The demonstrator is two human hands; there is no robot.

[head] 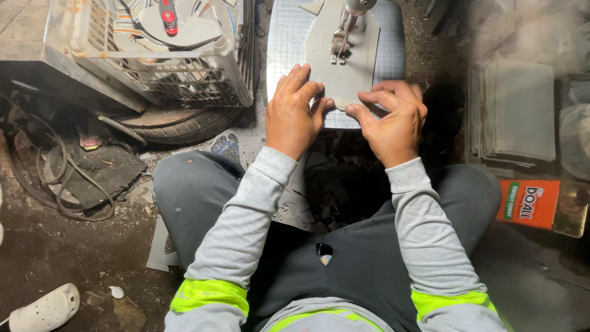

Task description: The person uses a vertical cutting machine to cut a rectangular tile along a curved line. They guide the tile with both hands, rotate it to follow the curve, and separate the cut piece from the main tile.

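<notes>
Under the presser foot [339, 44] of a sewing-type machine, a grey sheet piece [342, 67] lies flat on the gridded metal surface [284, 43], its near end pinned by both hands. His left hand [294, 114] is spread nearly flat, fingers pressing down on the piece's left edge; the right hand [393, 120] is curled, fingertips bearing on the lower right edge, thumb tucked beside it. Neither hand closes around the piece; they only press and steer it. A white plastic crate [161, 54] of cut grey shapes sits to the left atop a tyre [184, 126], and a stack of grey sheets [513, 110] lies to the right beside an orange box [530, 203]. Loose cables [58, 178] and a white clog [44, 310] lie on the dirty floor. The chief risk, to my eye, is the fingertips creeping toward the foot, since both hands sit just beside it. Uneven pressure from one hand could also swing the piece off line, and scraps in the lap could snag it.
</notes>
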